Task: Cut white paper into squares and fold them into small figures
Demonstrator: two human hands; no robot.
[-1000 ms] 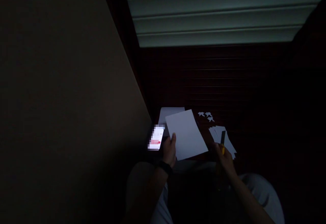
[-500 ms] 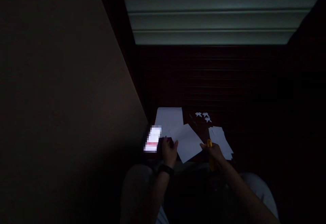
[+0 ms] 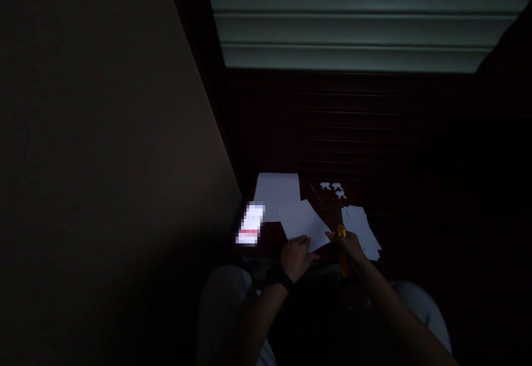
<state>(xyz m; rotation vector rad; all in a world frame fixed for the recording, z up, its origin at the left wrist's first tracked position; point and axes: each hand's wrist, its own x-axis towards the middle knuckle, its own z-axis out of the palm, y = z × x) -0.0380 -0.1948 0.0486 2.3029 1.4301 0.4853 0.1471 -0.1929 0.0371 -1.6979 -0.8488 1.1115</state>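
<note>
The left hand (image 3: 296, 257) had come onto the nearer sheet (image 3: 302, 220), grip unclear, seemingly steadying it, while the right hand (image 3: 352, 245) clasped the yellow cutter (image 3: 344, 265).

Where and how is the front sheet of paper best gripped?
Pinch the front sheet, probably best by its right corner, from the right: this pointed corner reaches toward the right hand, while the left hand covers part of the near edge.
</note>
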